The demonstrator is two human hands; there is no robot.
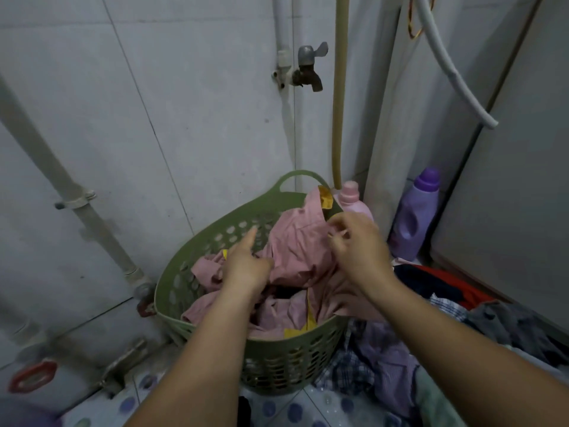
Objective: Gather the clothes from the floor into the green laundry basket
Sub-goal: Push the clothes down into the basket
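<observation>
The green laundry basket (277, 355) stands on the tiled floor against the wall. A pink garment with yellow trim (295, 251) fills it and drapes over its right rim. My left hand (246, 266) reaches into the basket with the index finger extended and the other fingers curled against the pink cloth. My right hand (357, 245) hovers over the basket's far right side, fingers loosely curled at the garment's upper edge. More clothes lie on the floor to the right: a purple checked shirt (378, 362), a grey piece (517, 328) and a red and dark piece (443, 282).
A pink bottle (351, 198) and a purple detergent bottle (415, 214) stand behind the basket by the wall. A tap (308, 69) and pipes run on the tiled wall. A grey appliance (508, 180) flanks the right. Red valve handles (32, 377) sit low left.
</observation>
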